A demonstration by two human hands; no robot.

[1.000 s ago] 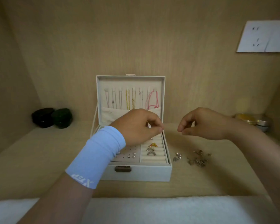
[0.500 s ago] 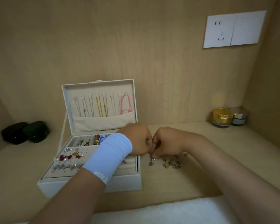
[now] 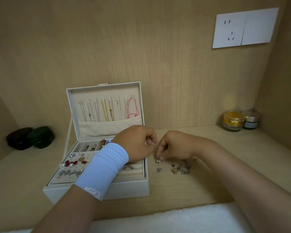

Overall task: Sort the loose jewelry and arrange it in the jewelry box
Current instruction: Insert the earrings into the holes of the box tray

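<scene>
Wood shelf (image 3: 208, 182); socket (image 3: 244, 27) on back wall.

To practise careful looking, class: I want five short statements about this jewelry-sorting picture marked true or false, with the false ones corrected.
1. The jewelry box has its lid standing open. True.
2. The loose jewelry lies left of the box. False: it lies on the table to the right of the box.
3. The right hand pinches a small piece low over the table. True.
4. The pink cord hangs at the lid's left end. False: it hangs at the right end.
5. A gold jar stands in the back right corner. True.
</scene>
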